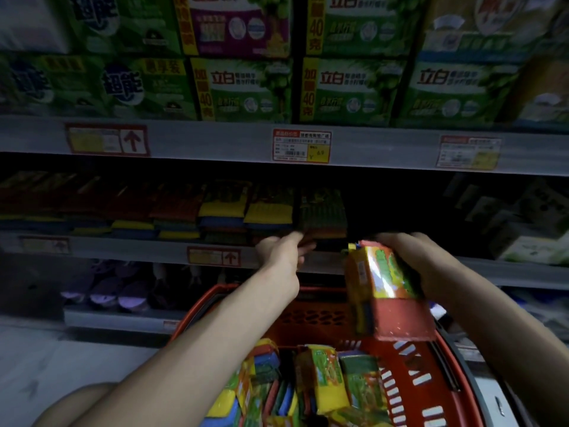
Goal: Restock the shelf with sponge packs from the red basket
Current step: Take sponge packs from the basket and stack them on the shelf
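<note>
Red basket (403, 362), right hand (415, 260) grips sponge pack (385, 291), shelf gap (388, 211) beyond

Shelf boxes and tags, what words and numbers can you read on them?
"立白": green boxes.
"加量40克": yellow strip on those boxes.
"超能": left green boxes.
Red up arrow: left shelf tag.
Middle price tag: a "¥" shows; the rest is too small.
Sponge pack in the right hand: print too blurred.
</note>
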{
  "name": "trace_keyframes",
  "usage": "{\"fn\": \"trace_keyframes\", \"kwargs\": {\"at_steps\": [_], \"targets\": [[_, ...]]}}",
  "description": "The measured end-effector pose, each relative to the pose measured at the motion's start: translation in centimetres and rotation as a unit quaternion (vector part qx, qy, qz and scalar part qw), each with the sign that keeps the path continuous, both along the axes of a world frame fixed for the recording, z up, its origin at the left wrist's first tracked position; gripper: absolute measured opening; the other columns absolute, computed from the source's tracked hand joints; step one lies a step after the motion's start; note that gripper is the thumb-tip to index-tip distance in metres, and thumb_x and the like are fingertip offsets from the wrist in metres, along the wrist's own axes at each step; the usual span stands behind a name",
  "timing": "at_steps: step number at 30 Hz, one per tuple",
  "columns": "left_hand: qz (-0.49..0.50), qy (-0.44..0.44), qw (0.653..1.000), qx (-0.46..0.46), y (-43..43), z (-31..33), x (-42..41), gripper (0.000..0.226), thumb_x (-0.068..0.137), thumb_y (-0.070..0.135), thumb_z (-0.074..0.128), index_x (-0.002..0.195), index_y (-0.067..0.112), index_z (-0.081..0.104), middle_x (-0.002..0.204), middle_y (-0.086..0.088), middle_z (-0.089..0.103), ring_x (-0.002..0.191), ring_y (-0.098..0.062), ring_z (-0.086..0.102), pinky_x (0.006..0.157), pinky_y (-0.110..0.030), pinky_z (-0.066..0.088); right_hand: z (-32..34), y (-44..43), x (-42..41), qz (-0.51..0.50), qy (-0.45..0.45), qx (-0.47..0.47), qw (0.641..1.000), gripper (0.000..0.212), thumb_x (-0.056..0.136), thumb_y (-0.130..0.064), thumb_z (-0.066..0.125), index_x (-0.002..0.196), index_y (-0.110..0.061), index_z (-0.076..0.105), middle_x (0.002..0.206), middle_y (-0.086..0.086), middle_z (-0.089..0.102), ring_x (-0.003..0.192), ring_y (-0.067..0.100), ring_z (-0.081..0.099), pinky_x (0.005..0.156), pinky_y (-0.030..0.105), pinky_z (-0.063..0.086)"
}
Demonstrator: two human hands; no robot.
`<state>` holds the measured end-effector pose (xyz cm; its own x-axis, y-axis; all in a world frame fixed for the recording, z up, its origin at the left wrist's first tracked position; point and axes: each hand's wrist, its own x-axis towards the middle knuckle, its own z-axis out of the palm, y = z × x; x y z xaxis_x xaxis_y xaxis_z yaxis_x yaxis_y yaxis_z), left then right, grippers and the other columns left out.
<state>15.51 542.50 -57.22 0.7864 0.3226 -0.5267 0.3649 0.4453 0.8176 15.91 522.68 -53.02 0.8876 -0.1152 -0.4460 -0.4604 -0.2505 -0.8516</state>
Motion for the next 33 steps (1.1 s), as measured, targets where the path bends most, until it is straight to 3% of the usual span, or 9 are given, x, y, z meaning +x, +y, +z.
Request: {"fn": "trace_keyframes", "kwargs": {"at_steps": [5, 7, 14, 19, 29, 33], "targets": [[0.022, 0.001, 1.0, -0.012, -0.1, 0.0, 0.5, 0.025, 0.097, 0.014, 0.069, 0.118, 0.001, 0.063, 0.101, -0.013, 0.078, 0.07, -0.014, 0.078, 0.04, -0.018, 0.042, -0.2, -0.9, -1.1, 0.095, -0.044, -0.119, 0.987, 0.011, 0.093, -0.018, 0.071, 0.101, -0.015, 0.077, 0.082, 0.011, 0.075, 0.063, 0.019, 0.068, 0.053, 0.022, 0.051], [0.036, -0.005, 0.999, -0.006, -0.2, 0.0, 0.4, 0.026, 0.097, 0.013, 0.07, 0.118, 0.0, 0.063, 0.105, -0.013, 0.077, 0.067, -0.013, 0.078, 0.038, -0.018, 0.04, -0.3, -0.4, -1.7, 0.127, -0.05, -0.134, 0.982, 0.013, 0.092, -0.016, 0.07, 0.101, -0.021, 0.078, 0.084, 0.008, 0.074, 0.066, 0.016, 0.066, 0.054, 0.022, 0.049], [0.052, -0.018, 0.998, 0.018, -0.8, 0.3, -0.7, 0.014, 0.097, 0.012, 0.069, 0.104, 0.001, 0.065, 0.083, -0.009, 0.077, 0.057, -0.009, 0.073, 0.045, -0.021, 0.039, -0.6, 1.8, -2.5, 0.148, -0.052, -0.1, 0.982, 0.042, 0.092, -0.02, 0.072, 0.132, -0.027, 0.058, 0.09, 0.008, 0.069, 0.072, 0.019, 0.067, 0.058, 0.025, 0.05], [0.061, -0.019, 0.998, 0.022, -0.7, 0.3, -0.7, 0.013, 0.097, 0.013, 0.068, 0.104, 0.002, 0.065, 0.089, -0.01, 0.077, 0.06, -0.008, 0.073, 0.042, -0.017, 0.04, -1.3, 2.6, -1.7, 0.14, -0.048, -0.081, 0.986, 0.067, 0.09, -0.024, 0.075, 0.15, -0.029, 0.045, 0.095, 0.009, 0.071, 0.074, 0.021, 0.07, 0.06, 0.027, 0.055], [0.055, -0.016, 0.998, 0.02, -0.8, 0.9, -1.0, 0.017, 0.099, 0.013, 0.066, 0.112, 0.002, 0.065, 0.1, -0.012, 0.078, 0.062, -0.007, 0.072, 0.041, -0.015, 0.041, -1.4, 3.1, -1.4, 0.135, -0.033, -0.077, 0.987, 0.06, 0.09, -0.027, 0.076, 0.144, -0.025, 0.049, 0.091, 0.006, 0.066, 0.075, 0.019, 0.066, 0.061, 0.026, 0.05], [0.038, -0.017, 0.999, 0.018, -0.7, 1.1, -1.3, 0.01, 0.1, 0.015, 0.064, 0.104, 0.007, 0.064, 0.096, -0.01, 0.078, 0.068, -0.011, 0.073, 0.047, -0.019, 0.041, -1.7, 2.9, -1.2, 0.138, -0.034, -0.074, 0.987, 0.061, 0.09, -0.028, 0.076, 0.144, -0.025, 0.049, 0.095, 0.009, 0.067, 0.077, 0.021, 0.067, 0.063, 0.027, 0.051]]}}
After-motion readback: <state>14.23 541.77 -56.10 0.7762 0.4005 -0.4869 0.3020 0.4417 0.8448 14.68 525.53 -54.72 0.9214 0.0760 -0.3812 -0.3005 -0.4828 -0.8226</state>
